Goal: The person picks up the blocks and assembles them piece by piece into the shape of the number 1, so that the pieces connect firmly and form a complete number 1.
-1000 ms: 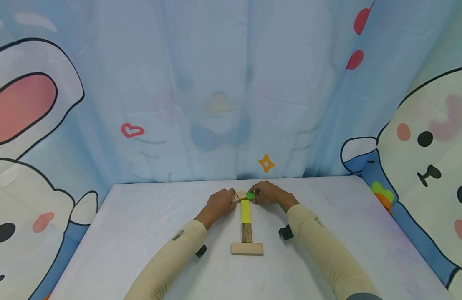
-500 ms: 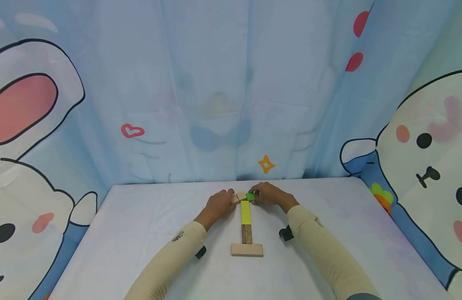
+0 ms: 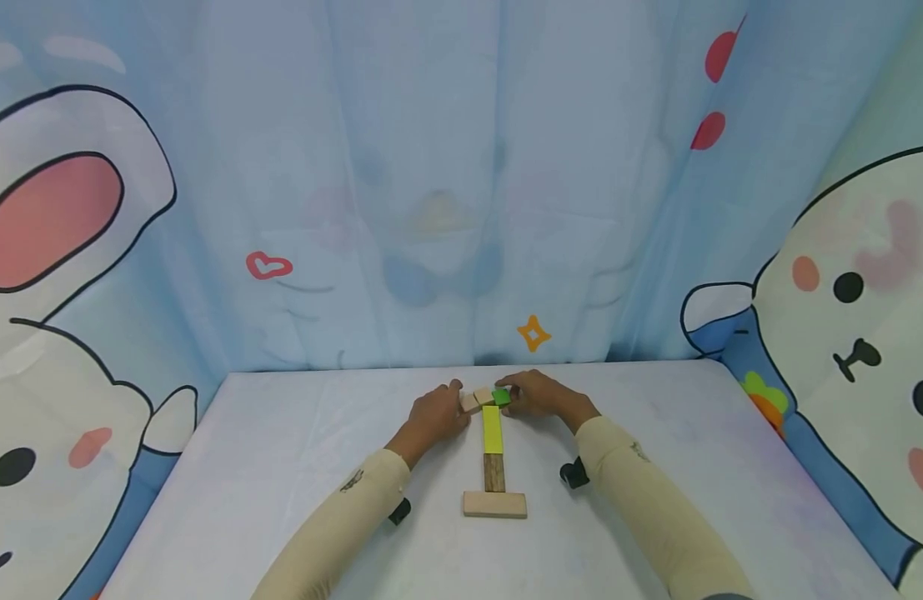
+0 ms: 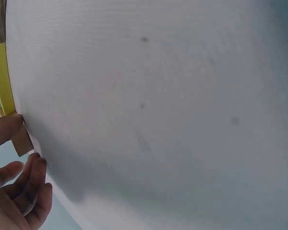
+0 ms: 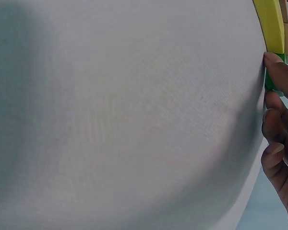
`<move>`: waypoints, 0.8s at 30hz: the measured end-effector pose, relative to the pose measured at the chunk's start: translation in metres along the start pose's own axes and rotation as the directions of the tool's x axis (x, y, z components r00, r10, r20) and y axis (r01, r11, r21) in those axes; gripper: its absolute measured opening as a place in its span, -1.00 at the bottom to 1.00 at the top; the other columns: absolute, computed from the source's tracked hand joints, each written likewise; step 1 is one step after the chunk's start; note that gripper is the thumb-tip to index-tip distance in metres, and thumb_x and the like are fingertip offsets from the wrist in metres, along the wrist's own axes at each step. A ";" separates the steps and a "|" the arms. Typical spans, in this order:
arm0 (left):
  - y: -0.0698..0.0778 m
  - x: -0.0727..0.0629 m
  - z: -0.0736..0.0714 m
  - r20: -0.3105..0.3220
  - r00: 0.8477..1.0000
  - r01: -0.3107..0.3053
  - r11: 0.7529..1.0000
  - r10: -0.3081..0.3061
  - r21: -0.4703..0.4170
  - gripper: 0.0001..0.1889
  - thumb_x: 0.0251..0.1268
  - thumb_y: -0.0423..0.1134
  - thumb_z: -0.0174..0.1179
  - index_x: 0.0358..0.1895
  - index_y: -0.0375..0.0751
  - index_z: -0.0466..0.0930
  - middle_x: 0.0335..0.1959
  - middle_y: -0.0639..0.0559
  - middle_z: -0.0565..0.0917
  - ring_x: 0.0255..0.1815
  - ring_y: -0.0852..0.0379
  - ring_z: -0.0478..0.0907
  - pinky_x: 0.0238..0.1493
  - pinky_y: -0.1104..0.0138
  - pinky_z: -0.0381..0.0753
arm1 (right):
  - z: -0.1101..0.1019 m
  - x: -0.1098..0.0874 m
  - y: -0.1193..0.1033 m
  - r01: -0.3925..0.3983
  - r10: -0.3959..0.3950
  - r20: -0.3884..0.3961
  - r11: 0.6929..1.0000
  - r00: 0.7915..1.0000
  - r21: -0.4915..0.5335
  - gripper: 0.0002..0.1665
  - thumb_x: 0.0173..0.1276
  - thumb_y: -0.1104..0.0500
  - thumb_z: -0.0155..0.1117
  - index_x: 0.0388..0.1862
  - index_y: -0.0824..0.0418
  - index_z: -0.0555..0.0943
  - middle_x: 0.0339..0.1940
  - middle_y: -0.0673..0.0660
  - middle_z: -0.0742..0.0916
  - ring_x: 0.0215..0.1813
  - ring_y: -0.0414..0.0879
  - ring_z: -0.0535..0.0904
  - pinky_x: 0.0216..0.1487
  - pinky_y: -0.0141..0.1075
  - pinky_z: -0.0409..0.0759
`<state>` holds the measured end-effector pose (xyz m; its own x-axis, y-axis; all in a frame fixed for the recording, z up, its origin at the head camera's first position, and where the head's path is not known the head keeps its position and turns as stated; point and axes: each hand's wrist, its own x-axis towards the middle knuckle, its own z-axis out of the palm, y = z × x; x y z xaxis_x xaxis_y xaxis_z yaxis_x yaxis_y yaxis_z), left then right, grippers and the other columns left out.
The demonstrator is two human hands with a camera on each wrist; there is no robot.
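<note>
A row of small blocks lies across the far end of a yellow block (image 3: 492, 430). In this row are a left plain wooden block (image 3: 469, 403), a middle wooden block (image 3: 484, 396) and a green block (image 3: 502, 397). My left hand (image 3: 437, 414) is at the left wooden block; its thumb (image 4: 9, 127) touches it and the other fingertips stand slightly off. My right hand (image 3: 538, 393) pinches the green block between thumb (image 5: 281, 72) and fingers. Below the yellow block follow a dark brown block (image 3: 494, 473) and a wide pale wooden block (image 3: 494, 505).
A white cloth covers the table (image 3: 296, 467), whose far edge lies just beyond the hands. Behind it hangs a blue curtain (image 3: 431, 167) with cartoon figures. Black wrist devices (image 3: 574, 474) sit under both sleeves.
The left hand's fingers have spread a little and drawn left from the wooden block. The right hand stays at the green block, which is slightly turned. The head view has shifted slightly.
</note>
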<state>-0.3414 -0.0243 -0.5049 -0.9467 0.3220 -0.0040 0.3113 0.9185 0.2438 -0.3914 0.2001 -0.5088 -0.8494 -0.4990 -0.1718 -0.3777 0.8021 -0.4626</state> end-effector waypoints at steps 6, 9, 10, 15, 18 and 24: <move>-0.005 -0.004 -0.004 0.019 0.999 0.040 0.999 -0.040 0.001 -0.38 0.36 -0.01 0.29 0.36 -0.27 0.39 0.01 -0.14 0.70 -0.15 0.07 0.66 0.00 0.15 0.68 | 0.000 0.000 0.000 -0.046 0.046 0.007 0.999 0.999 -0.021 -0.24 0.30 0.03 0.46 0.43 0.16 0.46 -0.29 -0.01 0.64 -0.19 -0.13 0.51 -0.05 -0.17 0.52; -0.009 -0.007 -0.006 0.015 0.999 0.052 0.999 -0.052 0.000 -0.35 0.35 -0.01 0.31 0.37 -0.28 0.37 0.08 -0.18 0.69 -0.02 -0.01 0.69 0.06 0.11 0.66 | -0.001 -0.002 0.001 -0.069 0.069 0.010 0.997 0.998 -0.026 -0.19 0.29 0.01 0.47 0.46 0.16 0.41 -0.25 0.01 0.65 -0.18 -0.11 0.51 -0.02 -0.15 0.53; -0.011 -0.007 -0.007 0.009 0.999 0.050 0.999 -0.050 0.003 -0.35 0.34 -0.01 0.32 0.37 -0.28 0.38 0.08 -0.18 0.69 -0.01 -0.02 0.69 0.05 0.11 0.66 | -0.001 -0.002 0.001 -0.078 0.078 0.009 0.997 0.997 -0.029 -0.18 0.28 -0.01 0.47 0.47 0.16 0.40 -0.24 0.01 0.65 -0.17 -0.11 0.51 -0.01 -0.14 0.53; -0.021 -0.011 -0.008 -0.028 0.999 0.034 0.999 -0.033 0.038 -0.34 0.33 0.02 0.32 0.35 -0.27 0.40 0.08 -0.17 0.69 0.00 -0.03 0.69 0.00 0.13 0.68 | -0.001 -0.010 0.009 -0.094 0.093 -0.023 0.994 0.995 -0.052 -0.13 0.26 -0.09 0.48 0.46 0.19 0.40 -0.19 0.03 0.68 -0.16 -0.10 0.52 0.03 -0.10 0.56; -0.026 -0.015 -0.008 -0.051 0.999 0.016 0.999 -0.014 0.049 -0.34 0.31 0.04 0.34 0.33 -0.27 0.41 0.05 -0.17 0.68 -0.03 -0.02 0.69 -0.05 0.15 0.69 | 0.001 -0.018 0.016 -0.093 0.089 -0.062 0.993 0.994 -0.078 -0.12 0.24 -0.14 0.47 0.43 0.20 0.42 -0.19 0.03 0.70 -0.16 -0.10 0.54 0.04 -0.07 0.58; -0.033 -0.022 -0.008 -0.076 0.997 -0.008 0.999 0.011 0.041 -0.35 0.31 0.07 0.32 0.32 -0.26 0.43 0.08 -0.19 0.64 0.04 -0.08 0.64 0.06 0.08 0.64 | 0.004 -0.040 0.029 -0.100 0.081 -0.146 0.987 0.986 -0.126 -0.13 0.28 -0.24 0.40 0.41 0.22 0.44 -0.07 0.11 0.72 -0.10 -0.06 0.59 0.00 0.00 0.61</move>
